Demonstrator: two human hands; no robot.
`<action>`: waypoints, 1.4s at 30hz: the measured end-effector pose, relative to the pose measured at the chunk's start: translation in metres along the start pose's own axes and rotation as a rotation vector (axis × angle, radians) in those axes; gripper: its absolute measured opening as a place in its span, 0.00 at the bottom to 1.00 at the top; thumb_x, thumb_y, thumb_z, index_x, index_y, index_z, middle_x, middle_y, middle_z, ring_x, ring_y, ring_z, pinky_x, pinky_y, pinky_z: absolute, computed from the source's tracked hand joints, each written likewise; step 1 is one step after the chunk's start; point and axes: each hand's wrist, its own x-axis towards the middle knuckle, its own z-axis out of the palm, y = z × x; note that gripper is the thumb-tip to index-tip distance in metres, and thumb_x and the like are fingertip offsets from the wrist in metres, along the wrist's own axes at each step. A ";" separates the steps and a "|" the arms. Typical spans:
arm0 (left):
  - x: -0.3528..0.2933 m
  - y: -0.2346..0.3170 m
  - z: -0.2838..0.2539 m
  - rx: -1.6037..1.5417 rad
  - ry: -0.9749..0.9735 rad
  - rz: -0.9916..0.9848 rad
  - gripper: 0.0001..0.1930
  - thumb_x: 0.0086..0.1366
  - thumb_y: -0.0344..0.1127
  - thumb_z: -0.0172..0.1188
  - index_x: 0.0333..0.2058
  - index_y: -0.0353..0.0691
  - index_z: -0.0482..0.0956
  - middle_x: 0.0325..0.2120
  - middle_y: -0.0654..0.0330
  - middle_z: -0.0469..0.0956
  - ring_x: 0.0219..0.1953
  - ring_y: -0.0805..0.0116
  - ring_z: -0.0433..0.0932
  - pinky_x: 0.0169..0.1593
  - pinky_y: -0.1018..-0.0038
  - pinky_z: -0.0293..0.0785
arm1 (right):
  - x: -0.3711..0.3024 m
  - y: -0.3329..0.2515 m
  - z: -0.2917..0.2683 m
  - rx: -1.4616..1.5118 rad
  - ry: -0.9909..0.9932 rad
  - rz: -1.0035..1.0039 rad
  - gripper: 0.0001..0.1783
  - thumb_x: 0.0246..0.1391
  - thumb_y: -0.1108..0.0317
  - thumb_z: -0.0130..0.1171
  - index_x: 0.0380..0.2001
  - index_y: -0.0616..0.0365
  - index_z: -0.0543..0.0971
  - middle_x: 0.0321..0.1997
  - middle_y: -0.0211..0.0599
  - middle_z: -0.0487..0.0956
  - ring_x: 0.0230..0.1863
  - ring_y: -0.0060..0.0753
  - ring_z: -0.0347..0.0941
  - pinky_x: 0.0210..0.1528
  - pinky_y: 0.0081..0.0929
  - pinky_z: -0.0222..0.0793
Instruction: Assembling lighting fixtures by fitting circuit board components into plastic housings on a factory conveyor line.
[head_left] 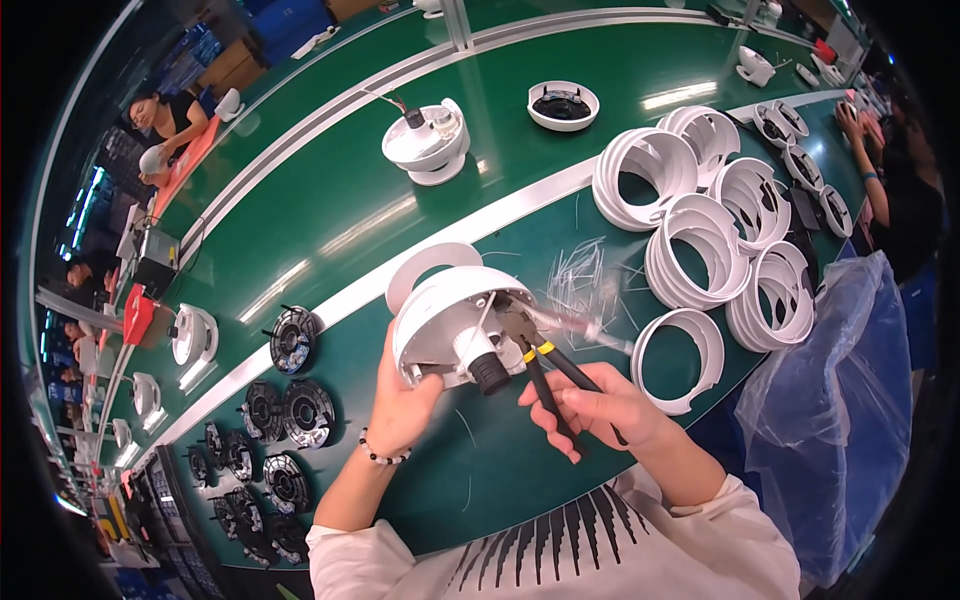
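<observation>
- Right hand (600,400) was wrapped around the black-handled metal pliers with yellow bands (541,387), fingers over the handles.
- Left hand (405,405) held the white dome-shaped plastic housing (432,312) by its edge, thumb at the near rim, up off the green surface (430,520) and right in front of the person.
- The housing was tilted so its hollow side faced the person, with a black ribbed cylinder (490,373) poking out of it.
- Plier tips sat at the right side of that hollow, next to some blurry white wiring (565,320). Couldn't tell if they were biting anything.
- My read on the step: trimming something inside the housing, probably tie ends, given the thin white scraps (588,280) scattered just beyond.
- So imo the next move called for a steady left hand and a careful squeeze, with the tips kept off the wires.
- A lone white plastic ring (670,404) lay to the right, with stacked white plastic rings (665,270) near it; black round parts with open frames (307,412) were grouped on the left.
- Way past the pale divider strip: a white unit with loose wires on top (430,150), plus a shallow white bowl-like part with a dark inside (563,127).
</observation>
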 end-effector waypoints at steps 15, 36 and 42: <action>0.128 0.013 -0.066 -0.727 0.154 -0.014 0.23 0.46 0.18 0.39 0.45 0.22 0.56 0.45 0.41 0.62 0.48 0.48 0.64 0.52 0.56 0.64 | -0.017 0.036 -0.005 0.014 0.062 -0.004 0.33 0.47 0.54 0.49 0.49 0.70 0.60 0.35 0.42 0.69 0.30 0.36 0.70 0.30 0.29 0.69; 0.063 0.007 -0.228 1.388 0.579 0.039 0.21 0.46 0.37 0.58 0.41 0.38 0.70 0.39 0.50 0.72 0.44 0.57 0.71 0.48 0.69 0.66 | -0.008 0.059 0.018 -1.778 0.318 -0.373 0.36 0.23 0.64 0.65 0.42 0.67 0.68 0.38 0.41 0.68 0.35 0.41 0.63 0.37 0.33 0.57; 0.063 -0.020 -0.231 1.368 0.484 -0.231 0.25 0.42 0.41 0.63 0.41 0.38 0.71 0.36 0.49 0.73 0.42 0.54 0.71 0.47 0.68 0.66 | -0.003 0.086 0.009 -1.806 0.333 -0.382 0.36 0.21 0.64 0.66 0.41 0.65 0.68 0.44 0.41 0.65 0.44 0.44 0.59 0.47 0.37 0.53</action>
